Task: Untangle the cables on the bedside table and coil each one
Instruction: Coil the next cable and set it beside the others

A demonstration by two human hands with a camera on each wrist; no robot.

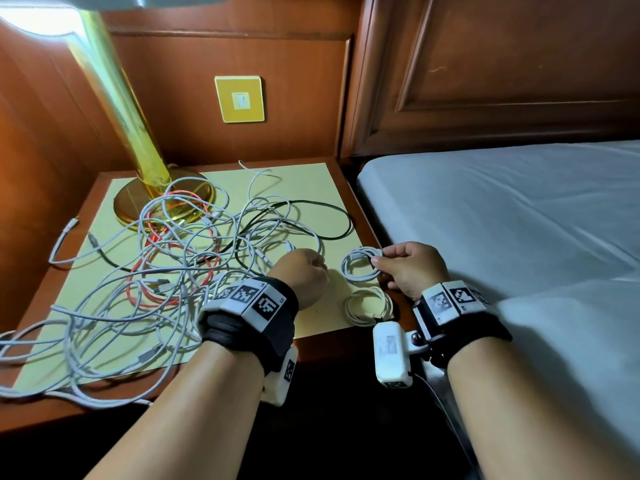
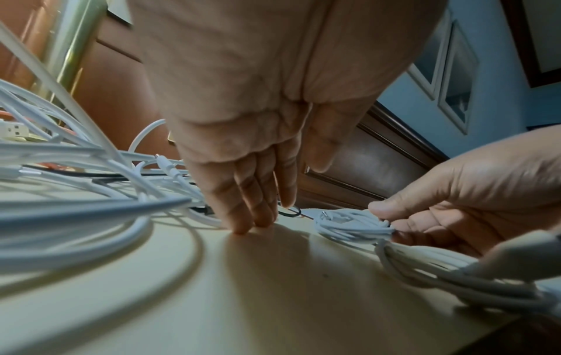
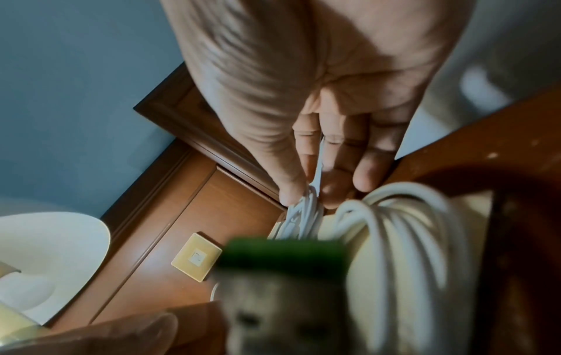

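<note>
A big tangle of white cables (image 1: 180,258) covers the yellow mat (image 1: 311,181) on the bedside table, with a red cable (image 1: 149,303) and a black cable (image 1: 325,209) woven through it. My right hand (image 1: 379,258) pinches a small coiled white cable (image 1: 360,268) at the mat's right side, thumb on top (image 2: 379,209), the coil (image 3: 303,216) low over the mat. A second coiled white cable (image 1: 369,304) lies just in front of it. My left hand (image 1: 311,268) points down at the tangle's right edge, its straight fingertips (image 2: 242,228) touching the mat and holding nothing.
A brass lamp base (image 1: 162,202) stands at the mat's back left, partly under the cables. Some cable loops hang over the table's front left edge (image 1: 41,393). The bed (image 1: 502,220) runs along the right, and a yellow switch plate (image 1: 239,98) is on the wood wall.
</note>
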